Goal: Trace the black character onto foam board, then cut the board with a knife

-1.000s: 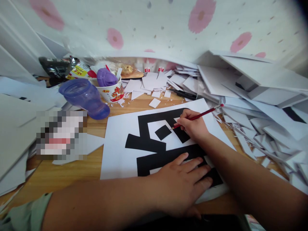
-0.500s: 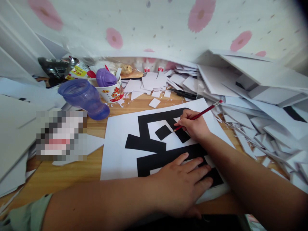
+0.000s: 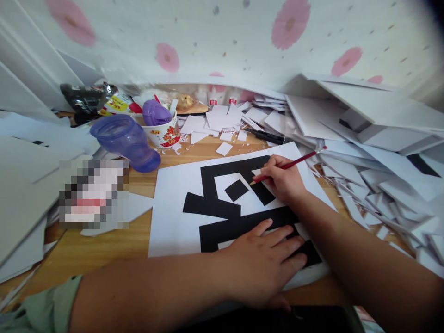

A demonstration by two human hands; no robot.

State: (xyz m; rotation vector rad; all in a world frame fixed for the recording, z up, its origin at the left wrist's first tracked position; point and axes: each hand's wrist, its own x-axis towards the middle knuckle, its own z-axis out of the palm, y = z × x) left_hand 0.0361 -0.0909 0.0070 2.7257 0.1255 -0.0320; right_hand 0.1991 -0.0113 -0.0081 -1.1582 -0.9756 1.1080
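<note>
A red pencil (image 3: 294,163) is in the grip of my right hand (image 3: 282,178), its tip pointing left, close to the right corner of a small black square (image 3: 236,190). I cannot tell whether the tip touches the surface. Beneath both hands lies a white board (image 3: 173,185) bearing bold black angular shapes (image 3: 211,206). My left hand (image 3: 265,256) rests flat on the lower part of the board, fingers spread, covering some of the black shape there.
A translucent purple jar (image 3: 121,138) and a paper noodle cup (image 3: 163,132) stand at the back left. White offcuts (image 3: 224,118) lie behind the board. Stacked white board pieces (image 3: 385,185) crowd the right side. A pixelated item (image 3: 93,194) is at left.
The pencil tip has shifted slightly up and right, and its back end has swung a little to the right. My left hand stays in place on the board. The view has moved slightly.
</note>
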